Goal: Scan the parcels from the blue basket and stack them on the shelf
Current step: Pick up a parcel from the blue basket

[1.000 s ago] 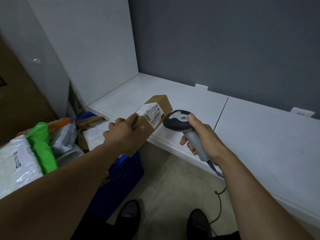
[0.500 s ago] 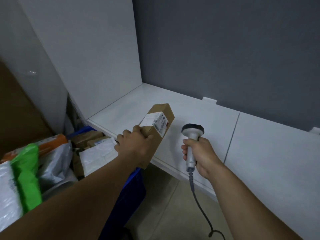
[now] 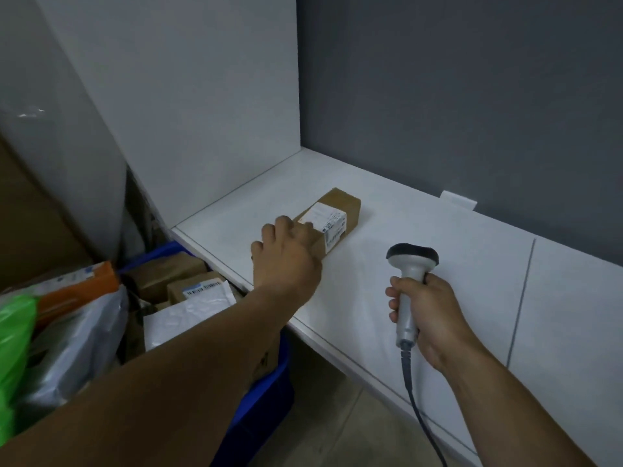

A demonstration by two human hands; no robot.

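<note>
- change: the cardboard box (image 3: 337, 210), in the air beside the scanner (image 3: 412, 261) a second ago, now lies flat on the white shelf (image 3: 438, 227), label up, near the side wall at 11 o'clock of the view.
- meaning: the scan of this box appears done and its placing nearly complete; letting go is the step left, then the next parcel.
- left hand (image 3: 286, 262): arm stretched forward, back of the hand up, fingers curled over the near end of the box, which runs toward 1 o'clock from the knuckles.
- right hand (image 3: 429, 315): wrapped tight round the scanner's handle, head upright at 12 o'clock, cord hanging toward 6 o'clock; it sits at 4 o'clock of the box, apart from it.
- blue basket (image 3: 269, 396): at 8 o'clock, below the shelf edge, with more parcels (image 3: 188, 291) inside.
</note>
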